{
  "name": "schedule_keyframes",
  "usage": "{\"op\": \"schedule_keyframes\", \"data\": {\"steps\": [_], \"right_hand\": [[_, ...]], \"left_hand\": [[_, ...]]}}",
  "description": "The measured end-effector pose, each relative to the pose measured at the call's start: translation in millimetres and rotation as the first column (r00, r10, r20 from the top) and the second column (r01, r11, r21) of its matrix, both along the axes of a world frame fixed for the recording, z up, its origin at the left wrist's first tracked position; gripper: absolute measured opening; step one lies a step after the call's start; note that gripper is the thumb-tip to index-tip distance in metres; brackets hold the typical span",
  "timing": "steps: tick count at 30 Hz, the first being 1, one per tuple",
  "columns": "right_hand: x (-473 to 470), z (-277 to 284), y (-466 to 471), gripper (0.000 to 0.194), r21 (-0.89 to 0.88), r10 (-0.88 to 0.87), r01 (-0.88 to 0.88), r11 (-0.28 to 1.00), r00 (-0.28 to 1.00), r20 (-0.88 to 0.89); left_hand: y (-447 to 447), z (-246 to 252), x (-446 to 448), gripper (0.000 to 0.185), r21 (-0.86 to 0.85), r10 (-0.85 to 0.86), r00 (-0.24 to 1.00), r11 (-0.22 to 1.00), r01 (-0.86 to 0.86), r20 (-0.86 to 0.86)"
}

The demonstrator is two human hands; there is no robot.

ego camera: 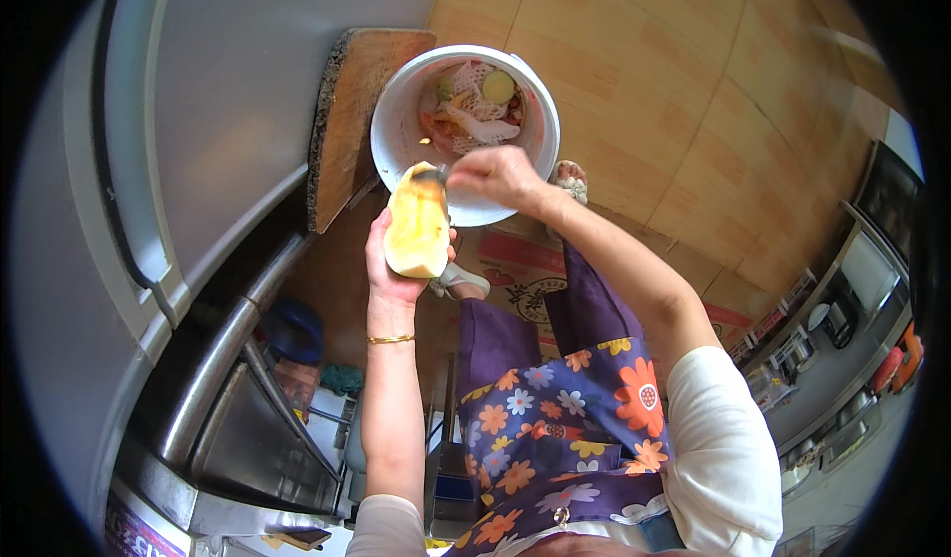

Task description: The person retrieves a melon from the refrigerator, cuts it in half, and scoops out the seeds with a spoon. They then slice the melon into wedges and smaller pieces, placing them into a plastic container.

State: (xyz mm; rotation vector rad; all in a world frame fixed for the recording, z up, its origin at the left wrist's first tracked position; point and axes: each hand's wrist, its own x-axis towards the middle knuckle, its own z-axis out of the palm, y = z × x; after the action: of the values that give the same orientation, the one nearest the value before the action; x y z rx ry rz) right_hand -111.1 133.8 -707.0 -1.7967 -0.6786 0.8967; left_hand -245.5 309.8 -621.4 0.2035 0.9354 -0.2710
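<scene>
A pale yellow piece of hollowed fruit or squash [417,230] rests in my left hand [386,264], its cut face up. My right hand [496,177] is closed on a dark metal utensil [435,177], blurred, whose end touches the far end of the fruit; its exact kind cannot be told. Both hands are over the near rim of a white plastic bucket [385,122]. Inside the bucket lie peels, white foam fruit netting [487,128] and a round green slice [498,87].
A thick wooden board [356,96] stands on edge left of the bucket, beside a grey refrigerator [260,59]. At lower left is a steel-edged counter [215,379]. My feet are on flattened cardboard [513,260] near the bucket. Shelves with kitchenware [799,349] are at the right.
</scene>
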Motion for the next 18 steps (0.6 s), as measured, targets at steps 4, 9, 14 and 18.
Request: {"op": "schedule_keyframes", "data": {"steps": [4,9,14,18], "right_hand": [[9,8,-1,0.025,-0.34,-0.081,0.134,0.931,0.983,0.166],[7,34,-12,0.024,-0.139,-0.113,0.089,0.986,0.978,-0.174],[-19,66,-21,0.022,0.24,0.04,0.042,0.97,0.944,-0.329],[-4,45,-18,0.021,0.032,-0.139,0.173,0.984,0.874,-0.467]], "left_hand": [[-1,6,0,0.058,-0.012,0.011,1.0,1.0,-0.011,0.011],[0,15,4,0.058,-0.031,0.008,0.997,1.0,-0.006,0.07],[0,15,13,0.057,-0.12,0.085,0.991,0.99,-0.072,0.1],[0,15,17,0.059,-0.22,0.1,0.975,0.974,-0.055,0.198]]}}
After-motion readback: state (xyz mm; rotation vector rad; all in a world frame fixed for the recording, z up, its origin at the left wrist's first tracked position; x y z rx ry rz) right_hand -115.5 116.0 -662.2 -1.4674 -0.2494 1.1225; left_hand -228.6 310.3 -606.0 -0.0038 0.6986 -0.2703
